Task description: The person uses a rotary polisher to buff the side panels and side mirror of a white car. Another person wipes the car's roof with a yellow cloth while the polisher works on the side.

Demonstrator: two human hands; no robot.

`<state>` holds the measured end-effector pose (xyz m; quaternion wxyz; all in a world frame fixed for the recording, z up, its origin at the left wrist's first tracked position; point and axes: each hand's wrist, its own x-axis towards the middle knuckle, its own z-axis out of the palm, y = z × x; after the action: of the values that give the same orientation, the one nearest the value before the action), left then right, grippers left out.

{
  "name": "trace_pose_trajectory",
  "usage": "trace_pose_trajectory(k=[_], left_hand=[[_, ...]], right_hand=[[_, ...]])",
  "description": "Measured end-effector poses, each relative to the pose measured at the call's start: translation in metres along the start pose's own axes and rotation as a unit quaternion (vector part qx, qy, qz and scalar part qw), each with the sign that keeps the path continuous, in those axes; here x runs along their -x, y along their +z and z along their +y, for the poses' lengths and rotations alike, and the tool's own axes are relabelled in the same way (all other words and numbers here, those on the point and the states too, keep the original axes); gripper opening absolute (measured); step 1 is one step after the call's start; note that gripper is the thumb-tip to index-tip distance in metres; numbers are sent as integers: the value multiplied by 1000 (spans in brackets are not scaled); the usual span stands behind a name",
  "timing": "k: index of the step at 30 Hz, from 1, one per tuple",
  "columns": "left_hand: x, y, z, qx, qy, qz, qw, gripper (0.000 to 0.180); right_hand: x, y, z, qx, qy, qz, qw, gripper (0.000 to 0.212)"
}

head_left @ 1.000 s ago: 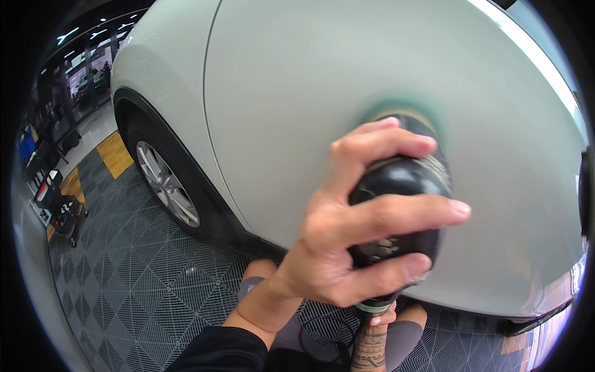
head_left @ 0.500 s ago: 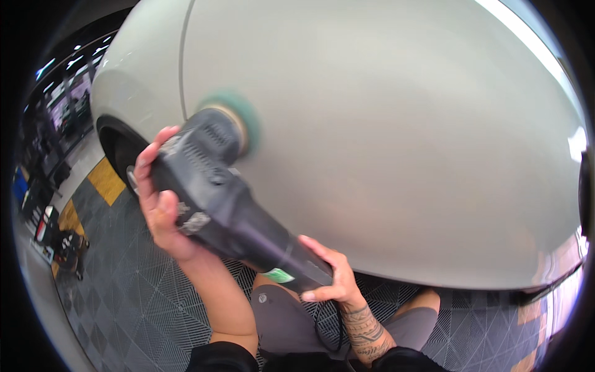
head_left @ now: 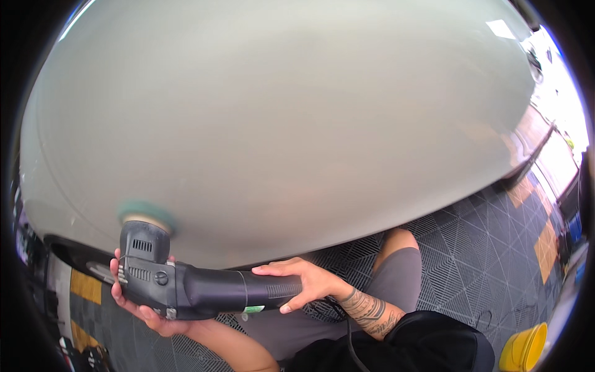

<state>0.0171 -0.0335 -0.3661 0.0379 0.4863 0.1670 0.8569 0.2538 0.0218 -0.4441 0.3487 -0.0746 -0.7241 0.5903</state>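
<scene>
A black electric car polisher (head_left: 211, 290) is held in both hands, its body lying nearly level across the view. My left hand (head_left: 139, 310) cups the head end from below and behind, with fingers wrapped around its far side. Around the rear handle, my right hand (head_left: 310, 282) is closed, thumb beneath and fingers on top. The round green foam pad (head_left: 149, 214) at the head rests against the lower part of the pale grey car panel (head_left: 297, 136). The pad's edge is blurred. A cord (head_left: 350, 338) trails from the handle past my right forearm.
At the left, a dark wheel arch (head_left: 68, 251) curves under the panel. Grey floor tiles (head_left: 458, 260) with some yellow ones lie beneath me. A yellow bucket (head_left: 524, 347) stands at the lower right. My bent knee (head_left: 400, 245) is close to the panel's lower edge.
The polisher has swung from a slant to nearly level, its pad now lower on the panel. Both hands have kept their hold. The view has turned right, bringing the yellow bucket in.
</scene>
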Motion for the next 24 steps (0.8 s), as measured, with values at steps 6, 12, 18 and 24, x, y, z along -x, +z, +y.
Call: trace_pose_trajectory(k=[6, 12, 18, 24], left_hand=[[24, 116, 7, -43, 29, -57, 997, 51], [48, 205, 25, -115, 55, -160, 979, 48], [83, 309, 31, -84, 51, -387, 917, 30], [129, 398, 27, -47, 100, -418, 902, 35]], right_hand=[[66, -52, -15, -29, -29, 87, 995, 89], [120, -80, -20, -152, -18, 156, 976, 96], [206, -128, -2, -246, -86, 272, 926, 102], [255, -153, 7, -272, -124, 319, 899, 101]])
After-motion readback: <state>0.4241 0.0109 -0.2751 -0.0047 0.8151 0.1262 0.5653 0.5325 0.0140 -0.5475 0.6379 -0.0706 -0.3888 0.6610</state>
